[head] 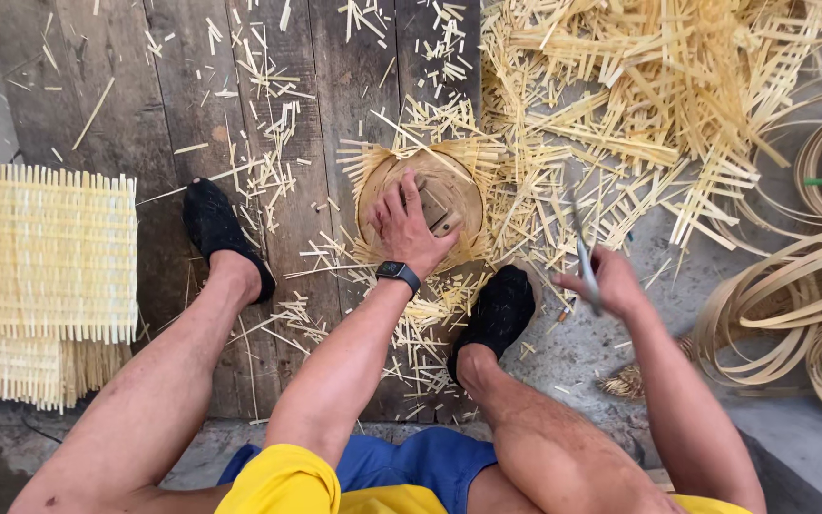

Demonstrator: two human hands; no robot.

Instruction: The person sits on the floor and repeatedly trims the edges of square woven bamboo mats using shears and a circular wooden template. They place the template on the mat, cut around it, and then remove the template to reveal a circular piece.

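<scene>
Meanwhile, the left hand [409,227] pressed flat, fingers spread, on the round basket [422,202]; right of it, the right hand [607,282] gripped a knife [582,255].

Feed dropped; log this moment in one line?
left hand: pressing round block | right hand: gripping blade | offcuts: around block

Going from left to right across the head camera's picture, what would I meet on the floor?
Woven mats → left shoe → left hand on round woven piece → right shoe → right hand holding blade → coiled strips.
</scene>
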